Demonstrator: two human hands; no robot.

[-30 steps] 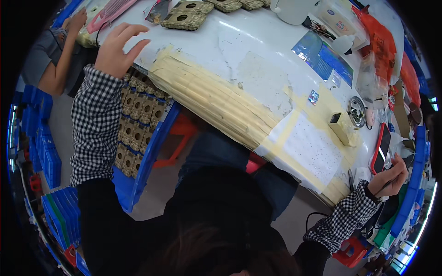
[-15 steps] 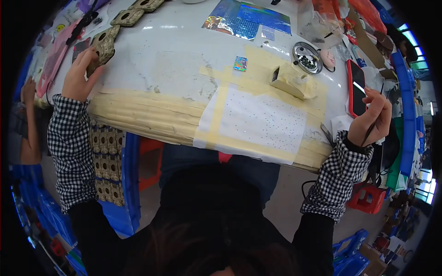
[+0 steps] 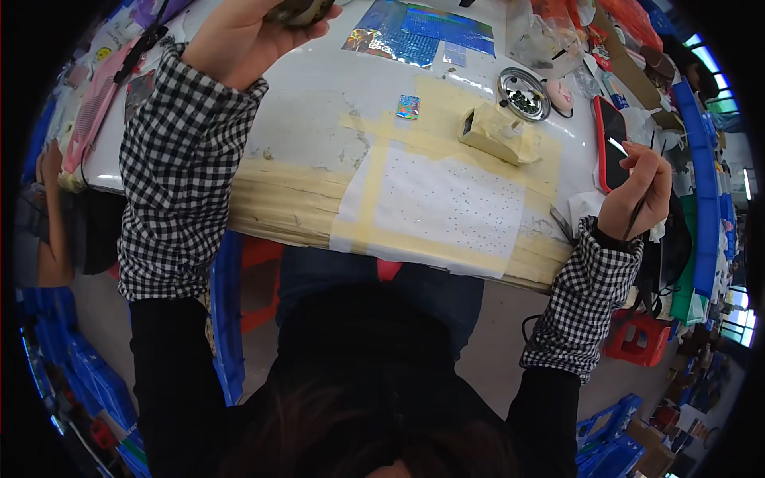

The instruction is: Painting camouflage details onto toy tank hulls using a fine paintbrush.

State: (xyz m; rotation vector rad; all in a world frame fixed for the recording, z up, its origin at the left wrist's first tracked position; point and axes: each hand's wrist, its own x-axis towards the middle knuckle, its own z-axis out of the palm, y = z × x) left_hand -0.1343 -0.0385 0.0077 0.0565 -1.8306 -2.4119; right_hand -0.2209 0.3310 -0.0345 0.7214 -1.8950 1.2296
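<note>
At the top edge of the head view my left hand (image 3: 247, 40) is raised and closed around a tan-and-dark patterned piece (image 3: 300, 11), its upper part cut off by the frame. My right hand (image 3: 637, 187) is at the table's right side, fingers pinched on dark, thin tweezers (image 3: 635, 219). Beside that hand a red-edged phone (image 3: 611, 143) lies on the table. Between the hands a white sheet (image 3: 446, 203) dotted with tiny shiny bits is taped down. Behind it stand a tape-wrapped block (image 3: 498, 137) and a small holographic square (image 3: 408, 107).
A round metal dish (image 3: 523, 94) holds small dark bits, next to a pink rounded object (image 3: 559, 95). Shiny blue sheets (image 3: 422, 32) lie farther back. Plastic bags (image 3: 546, 36) crowd the back right. At far left, another person's arm (image 3: 52, 215) shows near a pink comb-like item (image 3: 100, 103).
My left hand has moved right and up from the row of patterned pieces at the far left, one piece now in it. My right hand stays nearly in place, still pinching the tweezers.
</note>
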